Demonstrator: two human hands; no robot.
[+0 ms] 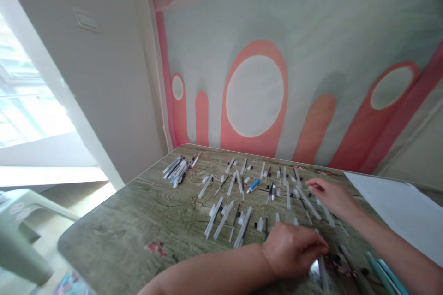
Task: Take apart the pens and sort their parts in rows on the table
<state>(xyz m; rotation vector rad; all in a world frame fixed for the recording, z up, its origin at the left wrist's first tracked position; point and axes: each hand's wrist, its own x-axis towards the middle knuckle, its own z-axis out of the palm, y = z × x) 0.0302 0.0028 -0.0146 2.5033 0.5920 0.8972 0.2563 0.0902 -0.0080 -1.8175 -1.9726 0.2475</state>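
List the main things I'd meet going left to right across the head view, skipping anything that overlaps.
Stool → pen bundle → blue pen → left hand → white sheet.

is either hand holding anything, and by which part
Cannot be told: the left hand is at a translucent tube, grip unclear; the right hand shows no clear hold.

1 head cam: looks fwd & sl. down over tabletop (121,221), close by, w/ wall (304,64) behind.
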